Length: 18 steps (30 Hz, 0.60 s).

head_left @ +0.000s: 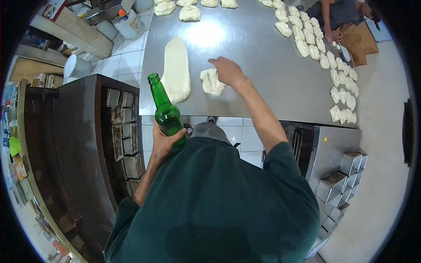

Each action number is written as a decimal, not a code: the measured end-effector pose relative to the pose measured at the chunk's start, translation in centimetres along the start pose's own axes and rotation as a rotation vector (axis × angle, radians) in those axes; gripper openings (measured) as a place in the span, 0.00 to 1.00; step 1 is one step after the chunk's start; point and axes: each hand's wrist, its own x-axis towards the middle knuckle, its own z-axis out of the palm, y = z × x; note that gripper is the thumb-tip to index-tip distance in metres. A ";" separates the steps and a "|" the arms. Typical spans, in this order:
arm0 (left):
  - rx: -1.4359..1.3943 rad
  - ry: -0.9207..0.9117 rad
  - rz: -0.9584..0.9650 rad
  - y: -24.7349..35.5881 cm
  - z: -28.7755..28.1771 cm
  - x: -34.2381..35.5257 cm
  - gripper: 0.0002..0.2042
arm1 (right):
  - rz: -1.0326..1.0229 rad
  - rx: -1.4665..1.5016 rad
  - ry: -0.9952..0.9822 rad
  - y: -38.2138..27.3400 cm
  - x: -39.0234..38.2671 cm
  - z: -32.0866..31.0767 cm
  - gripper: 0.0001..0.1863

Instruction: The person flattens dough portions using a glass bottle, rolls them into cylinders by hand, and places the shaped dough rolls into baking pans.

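My left hand (165,141) is wrapped round the lower part of a green glass bottle (167,113), which tilts up beside the near edge of the metal table (254,57). My right hand (229,71) reaches over the right edge of a small dented dough piece (212,83). Its index finger is stretched out to the left; the other fingers are partly hidden, and I cannot tell whether they press the dough. A long, flattened dough strip (177,70) lies left of that piece, its near end partly behind the bottle.
Rows of dough pieces (308,37) run down the table's right side, with more dough lumps (190,13) at the far edge. Another person's hand (334,35) is near the far right rows. Dark shelving with baking tins (130,144) stands left; more tins (331,186) are at right.
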 end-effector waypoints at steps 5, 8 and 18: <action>0.014 0.009 0.002 0.2 0.5 0.1 0.34 | -0.426 -0.197 -0.266 2.1 2.3 1.5 0.38; -0.031 0.043 0.002 -0.2 0.6 -0.2 0.34 | -0.206 -0.223 -0.412 -0.4 0.2 -1.3 0.38; -0.140 0.073 -0.033 -1.7 0.5 0.5 0.33 | 0.195 0.191 -0.139 6.0 -8.0 5.1 0.28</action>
